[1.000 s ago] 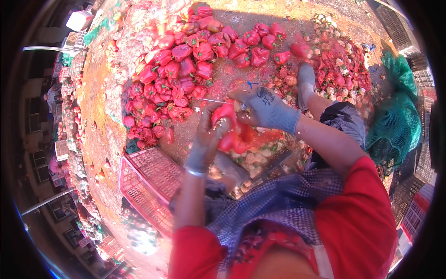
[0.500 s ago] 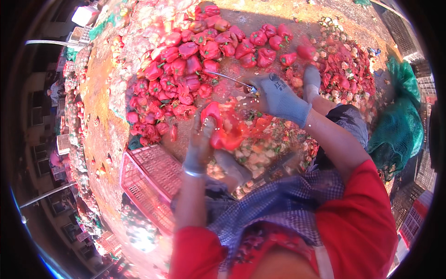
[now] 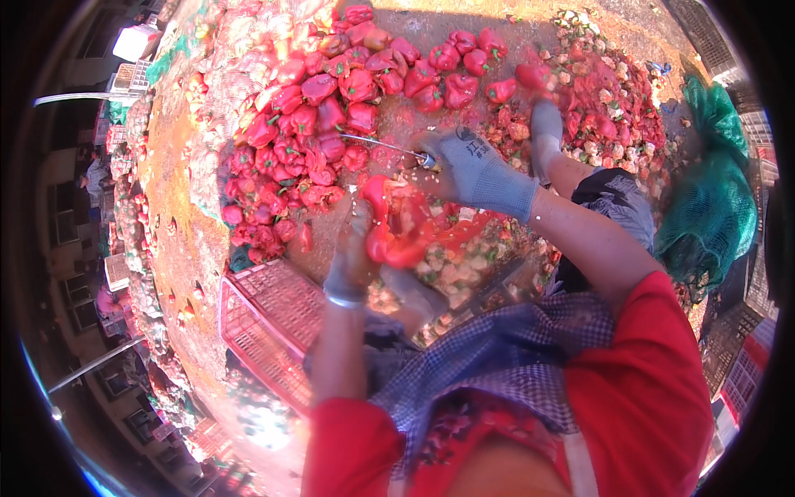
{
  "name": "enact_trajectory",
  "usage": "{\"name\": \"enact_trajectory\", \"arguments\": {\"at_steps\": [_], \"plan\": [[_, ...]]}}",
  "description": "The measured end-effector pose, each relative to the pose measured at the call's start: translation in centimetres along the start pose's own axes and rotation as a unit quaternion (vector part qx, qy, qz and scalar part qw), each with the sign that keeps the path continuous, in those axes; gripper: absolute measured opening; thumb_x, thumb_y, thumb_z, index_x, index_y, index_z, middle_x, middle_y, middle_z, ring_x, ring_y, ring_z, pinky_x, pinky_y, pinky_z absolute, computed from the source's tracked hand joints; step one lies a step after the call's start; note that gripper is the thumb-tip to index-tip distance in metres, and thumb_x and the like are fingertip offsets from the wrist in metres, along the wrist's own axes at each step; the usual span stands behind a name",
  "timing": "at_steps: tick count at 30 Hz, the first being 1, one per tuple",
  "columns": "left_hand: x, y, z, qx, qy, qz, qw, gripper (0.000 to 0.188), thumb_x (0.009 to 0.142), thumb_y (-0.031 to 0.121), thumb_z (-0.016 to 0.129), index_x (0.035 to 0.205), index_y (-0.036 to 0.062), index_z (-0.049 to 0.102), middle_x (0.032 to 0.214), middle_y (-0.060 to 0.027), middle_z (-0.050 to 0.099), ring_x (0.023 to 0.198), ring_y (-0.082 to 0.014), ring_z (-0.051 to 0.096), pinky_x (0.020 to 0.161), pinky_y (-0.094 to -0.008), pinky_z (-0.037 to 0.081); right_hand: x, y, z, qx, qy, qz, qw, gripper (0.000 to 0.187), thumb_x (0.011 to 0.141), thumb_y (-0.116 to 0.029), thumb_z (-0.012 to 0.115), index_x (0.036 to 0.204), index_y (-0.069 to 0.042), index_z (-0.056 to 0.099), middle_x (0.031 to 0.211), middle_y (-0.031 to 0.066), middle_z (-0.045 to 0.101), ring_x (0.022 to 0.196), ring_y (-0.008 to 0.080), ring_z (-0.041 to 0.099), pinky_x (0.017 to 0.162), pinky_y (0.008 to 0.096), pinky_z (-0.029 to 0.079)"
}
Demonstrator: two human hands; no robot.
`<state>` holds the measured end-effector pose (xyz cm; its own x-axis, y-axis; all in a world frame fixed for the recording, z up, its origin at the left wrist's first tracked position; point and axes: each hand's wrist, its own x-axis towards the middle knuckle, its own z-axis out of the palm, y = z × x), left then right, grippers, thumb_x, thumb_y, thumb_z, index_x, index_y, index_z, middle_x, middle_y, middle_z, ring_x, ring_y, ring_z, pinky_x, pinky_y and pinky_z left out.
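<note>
My left hand (image 3: 352,248), in a grey glove, holds a cut-open red bell pepper (image 3: 391,253) by its left side. The pepper's hollow faces right, and loose pale seeds show around it. In my right hand (image 3: 476,170), also gloved, is the handle of a thin metal tool (image 3: 383,144), its slender shaft pointing left toward the pepper heap. The tool is apart from the held pepper. Whole red bell peppers (image 3: 360,85) lie heaped beyond both hands. Below the held pepper, pale cores and seeds (image 3: 460,269) lie between my feet, partly blurred.
A red plastic crate (image 3: 277,323) lies by my left arm. At the far right is a mound of red pepper scraps and pale cores (image 3: 609,112), next to my right foot (image 3: 546,137). Green netting (image 3: 712,215) is bunched beyond my right leg.
The whole view has shifted slightly, with the pepper heap sitting further left. Both hands keep their grips; the tool's shaft lies a little flatter.
</note>
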<state>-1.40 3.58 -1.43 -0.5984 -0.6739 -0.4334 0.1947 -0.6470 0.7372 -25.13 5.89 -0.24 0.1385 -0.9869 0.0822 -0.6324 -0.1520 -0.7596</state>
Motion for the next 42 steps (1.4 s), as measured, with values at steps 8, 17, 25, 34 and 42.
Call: {"name": "enact_trajectory", "arguments": {"at_steps": [8, 17, 25, 34, 42], "plan": [[0.8, -0.3, -0.6, 0.059, -0.024, -0.006, 0.998, 0.059, 0.100, 0.046, 0.045, 0.138, 0.0017, 0.042, 0.127, -0.0153, 0.057, 0.112, -0.0289, 0.060, 0.098, -0.0468, 0.050, -0.9, -0.9, 2.0, -0.079, -0.042, 0.012, 0.996, 0.044, 0.081, -0.036, 0.067, 0.113, -0.008, 0.054, 0.105, 0.0194, 0.066, 0.100, 0.0382, 0.064, 0.083, 0.0516, 0.050], [-0.2, -1.2, 1.3, 0.125, -0.004, -0.020, 0.992, 0.052, 0.104, 0.039, 0.037, 0.132, -0.0039, 0.048, 0.121, -0.0174, 0.062, 0.104, -0.0252, 0.064, 0.092, -0.0382, 0.053, -1.8, 0.0, 3.9, -0.069, -0.099, 0.044, 0.992, 0.050, 0.075, -0.033, 0.071, 0.108, 0.000, 0.051, 0.093, 0.0234, 0.064, 0.091, 0.0401, 0.065, 0.078, 0.0497, 0.051], [-0.4, -1.6, -0.7, -0.005, -0.010, -0.051, 0.999, 0.057, 0.100, 0.046, 0.044, 0.135, 0.0011, 0.046, 0.127, -0.0139, 0.058, 0.114, -0.0271, 0.059, 0.099, -0.0438, 0.049, -1.7, -0.3, 3.9, -0.047, -0.073, 0.067, 0.994, 0.047, 0.079, -0.036, 0.068, 0.110, -0.004, 0.054, 0.096, 0.0224, 0.065, 0.093, 0.0382, 0.065, 0.080, 0.0485, 0.051], [0.3, -0.9, 0.5, -0.077, -0.061, -0.069, 0.993, 0.056, 0.100, 0.048, 0.044, 0.136, 0.0061, 0.046, 0.131, -0.0145, 0.057, 0.119, -0.0296, 0.056, 0.102, -0.0474, 0.045, -0.9, -0.9, 0.7, -0.092, -0.048, 0.023, 0.994, 0.045, 0.081, -0.033, 0.064, 0.117, -0.009, 0.052, 0.102, 0.0182, 0.068, 0.096, 0.0365, 0.066, 0.079, 0.0497, 0.052], [-0.2, -1.9, 0.3, 0.115, -0.041, -0.055, 0.991, 0.053, 0.101, 0.038, 0.045, 0.134, -0.0036, 0.046, 0.122, -0.0160, 0.061, 0.108, -0.0246, 0.062, 0.094, -0.0380, 0.051, -1.2, -1.3, 1.2, -0.114, -0.155, 0.047, 0.980, 0.038, 0.079, -0.030, 0.064, 0.110, -0.009, 0.059, 0.104, 0.0202, 0.066, 0.099, 0.0370, 0.065, 0.082, 0.0510, 0.052]]}}
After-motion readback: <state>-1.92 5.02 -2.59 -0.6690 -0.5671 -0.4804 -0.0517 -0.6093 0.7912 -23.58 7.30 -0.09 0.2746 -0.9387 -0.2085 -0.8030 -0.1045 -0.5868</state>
